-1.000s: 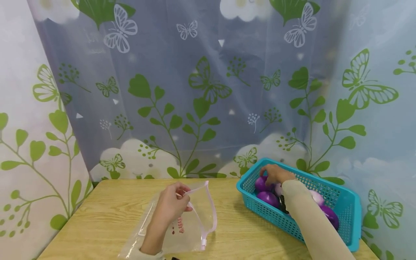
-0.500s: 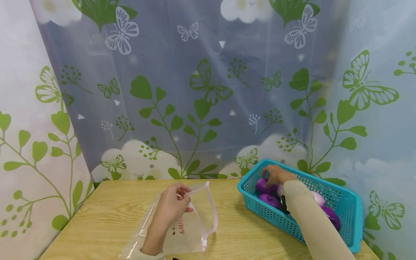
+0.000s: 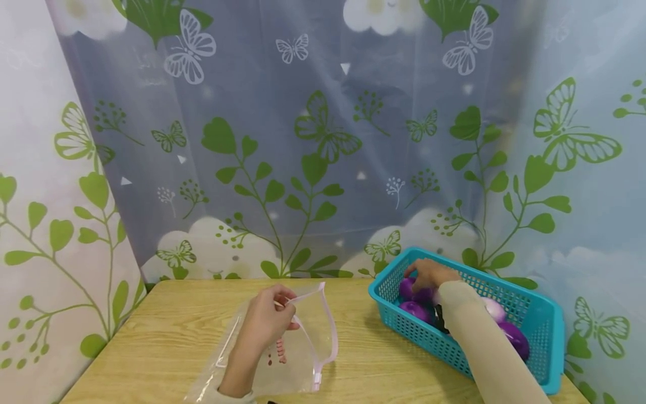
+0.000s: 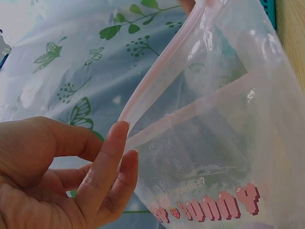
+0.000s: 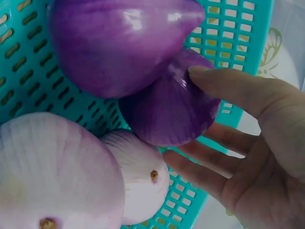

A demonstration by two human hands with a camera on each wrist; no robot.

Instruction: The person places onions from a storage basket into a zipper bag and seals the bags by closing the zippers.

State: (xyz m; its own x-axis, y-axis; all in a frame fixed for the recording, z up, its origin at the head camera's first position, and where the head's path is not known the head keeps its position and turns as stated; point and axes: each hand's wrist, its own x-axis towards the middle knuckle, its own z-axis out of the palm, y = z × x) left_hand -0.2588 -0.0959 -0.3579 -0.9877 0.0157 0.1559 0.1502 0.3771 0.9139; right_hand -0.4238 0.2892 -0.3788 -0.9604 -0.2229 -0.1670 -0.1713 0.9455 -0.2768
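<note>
My left hand (image 3: 267, 315) pinches the pink-edged mouth of a clear zip bag (image 3: 298, 373), which lies on the table with its mouth parted. In the left wrist view, pink lettering and a small strawberry show on the bag (image 4: 209, 143). My right hand (image 3: 431, 274) reaches into a turquoise basket (image 3: 552, 350). The right wrist view shows its thumb and fingers around a dark purple onion (image 5: 167, 114). That onion touches a larger purple onion (image 5: 119, 43). Two pale onions sit close by, a large one (image 5: 57, 167) and a smaller one (image 5: 140, 176).
Another purple onion (image 3: 515, 339) sits toward the basket's right end, partly behind my right sleeve (image 3: 487, 342). The wooden table (image 3: 363, 325) extends between bag and basket. A printed curtain (image 3: 323, 213) stands behind the table.
In the basket, the purple onion under my right hand has shifted slightly right, and the pale onion beside it has gone from sight. The left hand and bag hold still.
</note>
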